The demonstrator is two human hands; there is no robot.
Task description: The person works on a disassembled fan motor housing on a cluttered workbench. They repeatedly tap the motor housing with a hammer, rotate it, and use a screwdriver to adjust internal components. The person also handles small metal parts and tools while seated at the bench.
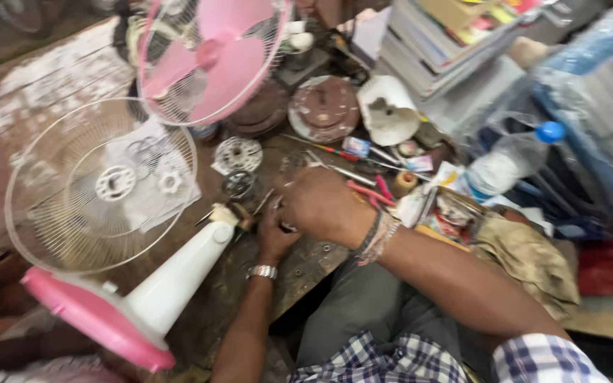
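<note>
A white fan stand with a pink round base (94, 315) lies on its side on the worn workbench (51, 78), its narrow neck (223, 216) pointing toward my hands. My left hand (272, 234), with a metal watch on its wrist, is curled at the neck's tip around small metal parts. My right hand (321, 206), with thread bands on its wrist, lies over the left hand with fingers bent; whatever it grips is hidden. A white wire fan guard (101, 186) lies flat to the left. A pink fan blade inside another guard (207, 60) stands behind.
Round metal motor parts (323, 108) and a small rotor (238, 154) lie behind my hands, with screwdrivers (335, 152) and pink-handled pliers (370, 193). A plastic bottle with a blue cap (509, 159), stacked books (448, 42) and a dirty cloth (530, 259) crowd the right.
</note>
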